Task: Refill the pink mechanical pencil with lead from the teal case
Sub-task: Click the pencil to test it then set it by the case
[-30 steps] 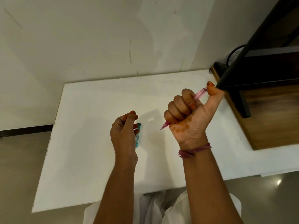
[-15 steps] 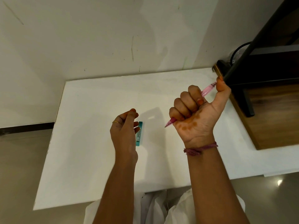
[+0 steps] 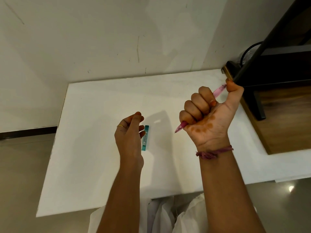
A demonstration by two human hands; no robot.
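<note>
White table top (image 3: 94, 148) against a pale wall, floor visible left and in front. Teal case (image 3: 145, 138) lies flat near the middle, long axis running front to back. Wooden board (image 3: 284, 118) sits on the right end, dark stand foot (image 3: 258, 106) on it.

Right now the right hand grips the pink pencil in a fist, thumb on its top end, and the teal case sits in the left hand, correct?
Not quite. The head view shows the teal case lying on the white table, beside the left hand, not in it. The right hand does grip the pink pencil, thumb on top.
</note>
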